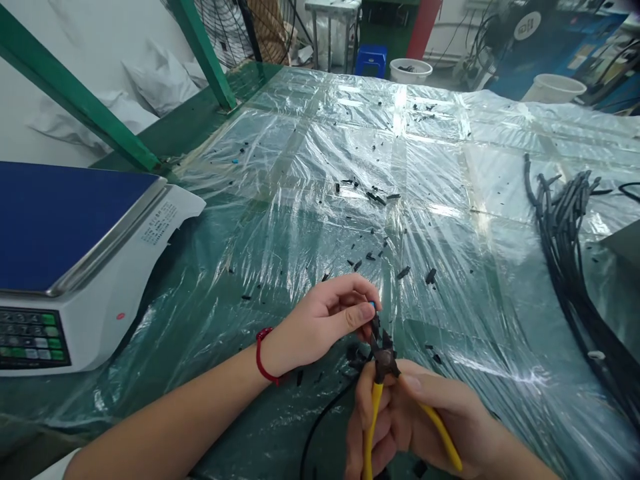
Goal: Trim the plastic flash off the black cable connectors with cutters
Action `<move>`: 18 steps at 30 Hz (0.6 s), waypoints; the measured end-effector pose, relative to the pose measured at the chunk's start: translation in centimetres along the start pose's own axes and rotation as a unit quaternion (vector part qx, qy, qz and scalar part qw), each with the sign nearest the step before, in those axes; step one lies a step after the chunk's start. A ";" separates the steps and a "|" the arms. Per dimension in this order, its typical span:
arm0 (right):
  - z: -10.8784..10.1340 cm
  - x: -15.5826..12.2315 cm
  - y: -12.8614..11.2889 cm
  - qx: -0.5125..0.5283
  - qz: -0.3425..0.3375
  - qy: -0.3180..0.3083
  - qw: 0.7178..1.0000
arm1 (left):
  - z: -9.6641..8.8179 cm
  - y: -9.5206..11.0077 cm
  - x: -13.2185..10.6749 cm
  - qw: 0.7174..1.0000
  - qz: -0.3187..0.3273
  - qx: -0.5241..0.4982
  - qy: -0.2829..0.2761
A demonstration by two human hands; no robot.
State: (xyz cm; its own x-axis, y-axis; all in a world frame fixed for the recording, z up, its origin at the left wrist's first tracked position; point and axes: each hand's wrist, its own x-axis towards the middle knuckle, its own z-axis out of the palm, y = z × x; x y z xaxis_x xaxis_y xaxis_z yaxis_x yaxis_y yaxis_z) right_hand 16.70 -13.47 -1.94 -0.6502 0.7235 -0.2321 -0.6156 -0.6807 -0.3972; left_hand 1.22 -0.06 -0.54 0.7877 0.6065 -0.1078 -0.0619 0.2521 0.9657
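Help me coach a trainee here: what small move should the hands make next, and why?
Probably squeeze the yellow-handled black cutting pliers shut: the right hand holds them with jaws seemingly parted at the small black piece with a blue tip, which the left hand pinches steady. Black offcuts lie scattered on the clear plastic sheet.

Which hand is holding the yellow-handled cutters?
The right hand grips the cutters; the left hand only pinches a small blue-tipped piece at their tip.
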 end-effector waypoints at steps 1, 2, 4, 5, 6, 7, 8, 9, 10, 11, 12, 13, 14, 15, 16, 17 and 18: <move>-0.1 0.0 0.1 0.005 0.003 0.006 1.000 | 0.0 0.0 0.0 1.000 0.004 0.003 0.001; -0.2 0.0 0.1 0.012 0.005 0.012 1.000 | 0.0 0.0 0.0 1.000 0.008 0.006 0.001; -0.3 0.0 0.2 0.025 0.003 0.021 0.999 | 0.0 -0.1 0.0 1.000 0.013 0.013 -0.005; -0.4 0.0 0.2 0.031 -0.002 0.022 0.999 | 0.0 -0.1 0.0 1.000 0.014 0.017 -0.009; -0.5 0.0 0.2 0.036 -0.007 0.021 0.999 | -0.1 -0.1 0.0 1.000 0.014 0.021 -0.012; -0.5 0.0 0.2 0.040 -0.010 0.020 0.999 | -0.1 -0.1 0.0 1.000 0.014 0.024 -0.014; -0.5 0.0 0.2 0.041 -0.013 0.018 0.999 | -0.1 -0.1 0.0 0.999 0.015 0.025 -0.014; -0.6 0.0 0.2 0.041 -0.013 0.017 0.999 | -0.1 -0.1 0.0 0.999 0.015 0.027 -0.014; -0.6 0.0 0.2 0.041 -0.012 0.018 0.999 | -0.1 -0.1 -0.1 0.999 0.013 0.028 -0.012; -0.6 0.0 0.2 0.041 -0.008 0.019 0.999 | -0.1 -0.1 -0.1 0.999 0.013 0.028 -0.010; -0.7 0.0 0.2 0.040 -0.003 0.023 0.999 | -0.1 -0.1 -0.1 0.999 0.012 0.029 -0.007; -0.7 0.1 0.2 0.040 0.002 0.025 0.999 | -0.1 -0.1 -0.1 1.000 0.011 0.029 -0.004; -0.8 0.1 0.3 0.040 0.007 0.026 0.999 | -0.1 0.0 -0.1 1.000 0.009 0.029 -0.002; -0.8 0.1 0.3 0.040 0.011 0.026 0.999 | -0.1 0.0 -0.2 1.000 0.007 0.028 0.000; -0.9 0.1 0.3 0.040 0.014 0.026 0.999 | -0.1 0.0 -0.2 1.000 0.007 0.027 0.000; -0.9 0.1 0.3 0.041 0.015 0.027 0.999 | -0.1 0.0 -0.2 1.000 0.006 0.025 -0.001; -0.9 0.1 0.3 0.042 0.015 0.027 0.999 | -0.1 0.0 -0.2 1.000 0.006 0.024 -0.002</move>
State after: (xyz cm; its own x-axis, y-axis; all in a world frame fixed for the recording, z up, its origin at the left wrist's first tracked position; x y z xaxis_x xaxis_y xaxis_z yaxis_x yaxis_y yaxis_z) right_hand 16.85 -13.51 -2.88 -0.6455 0.7057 -0.2920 -0.6327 -0.7083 -0.3130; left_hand 1.02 -0.07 -0.53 0.7894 0.6063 -0.0957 -0.0418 0.2086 0.9771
